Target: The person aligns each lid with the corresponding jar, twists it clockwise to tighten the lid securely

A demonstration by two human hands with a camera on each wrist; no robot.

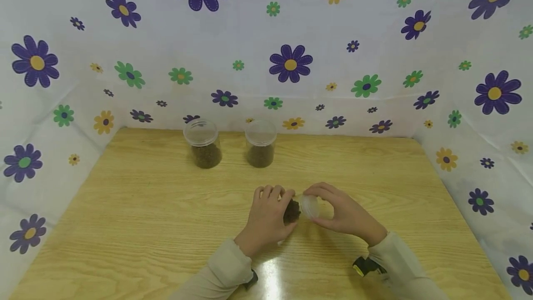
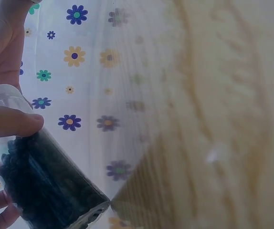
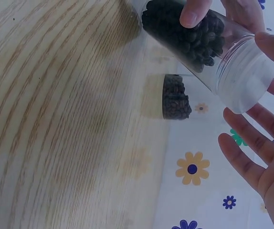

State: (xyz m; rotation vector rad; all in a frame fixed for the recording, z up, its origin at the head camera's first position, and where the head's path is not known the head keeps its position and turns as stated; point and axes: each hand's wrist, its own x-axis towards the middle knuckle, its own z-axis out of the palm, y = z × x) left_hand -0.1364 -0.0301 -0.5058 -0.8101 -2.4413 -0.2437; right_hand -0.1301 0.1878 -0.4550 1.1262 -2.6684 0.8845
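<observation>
A clear plastic jar, partly filled with dark, bean-like pieces, is tilted in front of me. My left hand grips its body, thumb on one side and fingers round the other, as the left wrist view also shows along the jar's side. At the jar's mouth sits a translucent lid. My right hand holds this lid between thumb and fingers; in the right wrist view two of its fingers stand out from the rim. The hand partly covers the lid in the head view.
Two similar lidded jars stand at the back of the wooden table, a left one and a right one, both holding dark pieces. A white flower-patterned cloth hangs behind the table and along both sides.
</observation>
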